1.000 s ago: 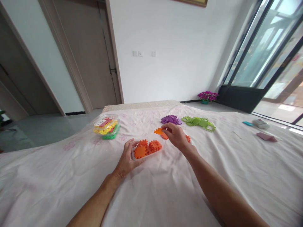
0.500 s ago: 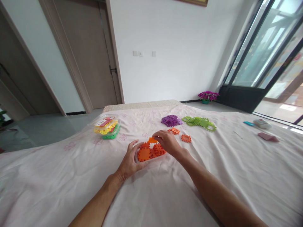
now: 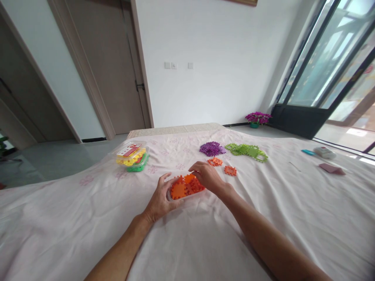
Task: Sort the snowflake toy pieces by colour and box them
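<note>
A clear plastic box [image 3: 187, 198] filled with notched orange puzzle pieces [image 3: 179, 190] rests on the cloth in front of me. My left hand [image 3: 161, 197] grips its left end, thumb along the near side and fingers on the far side. Curled over the right part of the box is my right hand [image 3: 207, 174], its fingertips at an orange puzzle piece [image 3: 190, 178] lying among the others. The thumb is mostly hidden. Just beyond this hand lie two loose orange frame-shaped pieces, one [image 3: 215, 161] farther back and one [image 3: 230, 170] to the right.
Purple pieces [image 3: 211, 148] and light green pieces [image 3: 245, 150] are heaped farther back. Stacked boxes of yellow and green pieces [image 3: 131, 158] stand at the back left. A pink item [image 3: 332, 169], a white packet [image 3: 324, 152] and a blue item [image 3: 308, 152] lie at the right.
The orange piece at my right fingertips has come down into the box, covering the pale gap there. My left hand keeps its hold on the box.
</note>
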Motion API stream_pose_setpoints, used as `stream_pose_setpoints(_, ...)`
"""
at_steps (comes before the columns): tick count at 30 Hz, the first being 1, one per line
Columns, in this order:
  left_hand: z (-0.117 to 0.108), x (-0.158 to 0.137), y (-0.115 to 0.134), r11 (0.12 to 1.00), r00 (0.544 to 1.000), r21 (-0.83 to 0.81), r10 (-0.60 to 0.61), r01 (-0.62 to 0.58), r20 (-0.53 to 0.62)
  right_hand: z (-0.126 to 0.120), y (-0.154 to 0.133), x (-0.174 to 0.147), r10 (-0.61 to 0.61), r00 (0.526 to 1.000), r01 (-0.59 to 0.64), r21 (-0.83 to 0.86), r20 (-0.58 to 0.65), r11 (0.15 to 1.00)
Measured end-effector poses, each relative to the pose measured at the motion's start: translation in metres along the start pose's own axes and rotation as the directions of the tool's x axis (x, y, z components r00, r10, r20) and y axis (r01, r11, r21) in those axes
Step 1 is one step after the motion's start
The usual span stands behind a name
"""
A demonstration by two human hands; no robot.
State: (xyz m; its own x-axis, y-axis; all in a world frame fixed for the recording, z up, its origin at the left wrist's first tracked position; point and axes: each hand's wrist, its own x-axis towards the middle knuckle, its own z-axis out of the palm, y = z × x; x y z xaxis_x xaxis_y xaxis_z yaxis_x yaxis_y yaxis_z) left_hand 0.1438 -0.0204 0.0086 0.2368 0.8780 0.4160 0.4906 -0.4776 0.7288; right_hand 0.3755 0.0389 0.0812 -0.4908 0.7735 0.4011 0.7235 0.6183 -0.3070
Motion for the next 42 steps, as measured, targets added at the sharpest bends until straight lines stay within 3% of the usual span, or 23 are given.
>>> stream_pose_setpoints(6, 0.001, -0.001, 0.000, 1.000, 1.000, 0.000, 0.007, -0.007, -0.008, -0.002, 0.000, -0.001, -0.079, 0.990, 0.087, -0.059, 0.120, 0.994)
stream_pose_setpoints(9, 0.002, -0.001, -0.001, 1.000, 0.999, 0.020, 0.010, -0.009, -0.031, -0.003, 0.006, 0.000, -0.061, 0.997, 0.061, -0.022, 0.038, 0.998)
stream_pose_setpoints(12, 0.002, -0.001, -0.003, 0.998, 0.994, 0.059, 0.015, -0.009, -0.104, -0.005, 0.028, 0.001, 0.093, 0.988, -0.095, -0.011, -0.120, 0.995)
stream_pose_setpoints(15, 0.003, 0.001, -0.007, 0.998, 0.978, 0.064, -0.005, 0.019, -0.208, -0.007, 0.063, -0.002, 0.285, 0.932, -0.308, -0.078, -0.224, 0.948)
stream_pose_setpoints(21, 0.003, 0.003, -0.011, 0.999, 0.970, 0.038, -0.023, 0.033, -0.241, 0.007, 0.123, -0.024, 0.509, 0.846, -0.534, -0.290, -0.163, 0.795)
stream_pose_setpoints(24, 0.003, 0.003, -0.011, 0.999, 0.971, 0.031, -0.012, 0.020, -0.241, 0.018, 0.131, -0.032, 0.532, 0.838, -0.539, -0.334, -0.121, 0.773)
stream_pose_setpoints(28, 0.002, 0.003, -0.009, 0.999, 0.972, 0.030, -0.011, 0.019, -0.234, 0.020, 0.129, -0.032, 0.489, 0.869, -0.484, -0.341, -0.079, 0.806)
stream_pose_setpoints(34, 0.001, 0.003, -0.010, 1.000, 0.971, -0.006, -0.017, 0.016, -0.238, 0.012, 0.120, -0.028, 0.515, 0.842, -0.538, -0.308, -0.159, 0.785)
stream_pose_setpoints(38, 0.001, 0.003, -0.015, 1.000, 0.972, -0.001, 0.014, -0.015, -0.236, 0.015, 0.123, -0.028, 0.483, 0.867, -0.498, -0.248, -0.123, 0.831)
stream_pose_setpoints(42, 0.003, 0.002, -0.019, 0.999, 0.972, 0.014, 0.042, -0.039, -0.233, 0.016, 0.127, -0.027, 0.518, 0.844, -0.536, -0.231, -0.139, 0.812)
